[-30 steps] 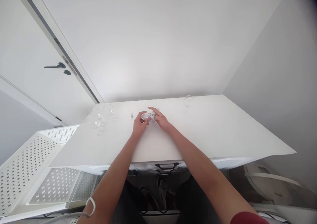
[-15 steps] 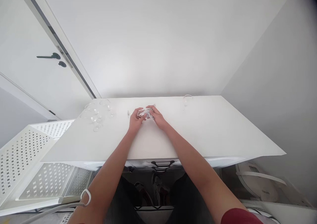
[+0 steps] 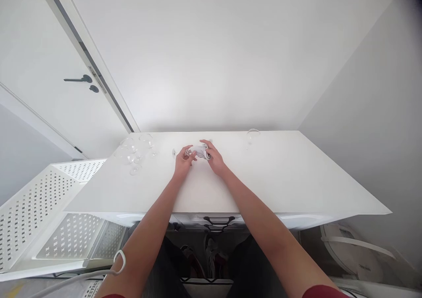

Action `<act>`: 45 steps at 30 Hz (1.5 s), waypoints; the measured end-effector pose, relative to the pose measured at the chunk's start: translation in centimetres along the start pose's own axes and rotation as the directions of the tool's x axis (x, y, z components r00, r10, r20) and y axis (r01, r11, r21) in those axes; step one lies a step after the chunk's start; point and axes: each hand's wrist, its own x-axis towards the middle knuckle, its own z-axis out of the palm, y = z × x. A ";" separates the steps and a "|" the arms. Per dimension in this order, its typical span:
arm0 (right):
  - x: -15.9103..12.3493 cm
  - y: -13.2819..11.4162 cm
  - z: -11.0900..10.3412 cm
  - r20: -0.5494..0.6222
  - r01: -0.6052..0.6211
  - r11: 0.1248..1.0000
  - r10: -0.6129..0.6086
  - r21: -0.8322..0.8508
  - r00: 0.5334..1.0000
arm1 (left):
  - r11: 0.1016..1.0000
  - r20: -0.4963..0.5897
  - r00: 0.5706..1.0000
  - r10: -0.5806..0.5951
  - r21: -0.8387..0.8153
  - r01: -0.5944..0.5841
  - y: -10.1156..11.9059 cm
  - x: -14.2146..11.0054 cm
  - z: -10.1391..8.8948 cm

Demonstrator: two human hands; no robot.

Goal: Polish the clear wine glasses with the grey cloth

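Observation:
My left hand [image 3: 184, 161] and my right hand [image 3: 213, 156] are both closed around a clear glass [image 3: 199, 151] above the middle of the white tabletop. It lies sideways between them, the left fingers on one end and the right fingers round the other. Fingers and glare hide its full shape. Several clear stemmed glasses [image 3: 133, 157] stand grouped on the left part of the top. A single clear stemmed glass [image 3: 253, 136] stands near the back edge, right of my hands. Just left of my left hand is a small whitish thing [image 3: 174, 153], too small to name.
The white tabletop [image 3: 290, 179] meets a plain wall behind. Below its front edge is a drawer with a dark handle [image 3: 219, 221]. White perforated panels [image 3: 36, 201] are at the left, near a door with a dark handle [image 3: 78, 78]. A white cable [image 3: 82, 275] runs past my left forearm.
The view has shifted slightly, so the scene sits a little further right. The held glass appears turned a little between my hands; both keep their grip. The standing glasses have not moved.

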 end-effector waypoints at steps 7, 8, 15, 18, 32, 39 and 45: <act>-0.2 0.0 0.0 0.172 -0.043 0.997 0.053 -0.058 0.984 | 0.998 0.025 0.998 0.056 0.007 -0.056 -0.2 0.0 0.0; 0.0 0.1 0.1 0.165 -0.034 0.998 0.041 -0.045 0.985 | 0.999 -0.001 0.999 0.044 -0.007 -0.044 -0.3 0.1 0.0; 0.1 -0.2 -0.3 -0.104 0.011 0.995 -0.022 -0.104 0.994 | 0.999 -0.012 0.999 0.043 0.028 -0.043 -0.3 0.1 0.1; -0.3 -0.5 0.0 0.012 -0.099 0.984 0.102 -0.145 0.995 | 0.994 0.009 0.997 0.078 0.069 -0.078 -0.2 -0.1 0.2; -0.2 -0.7 0.5 0.025 -0.072 0.997 0.072 -0.027 0.997 | 0.992 0.059 0.994 0.087 0.084 -0.092 -0.2 -0.3 0.3; 1.1 0.3 -0.2 -0.104 -0.046 0.996 0.054 0.077 0.993 | 0.999 -0.057 0.998 0.034 0.033 -0.033 -0.1 0.1 0.1; 0.2 -0.3 0.0 0.028 -0.101 0.995 0.101 -0.018 0.994 | 0.995 0.099 0.994 0.047 0.079 -0.055 -0.1 -0.3 0.2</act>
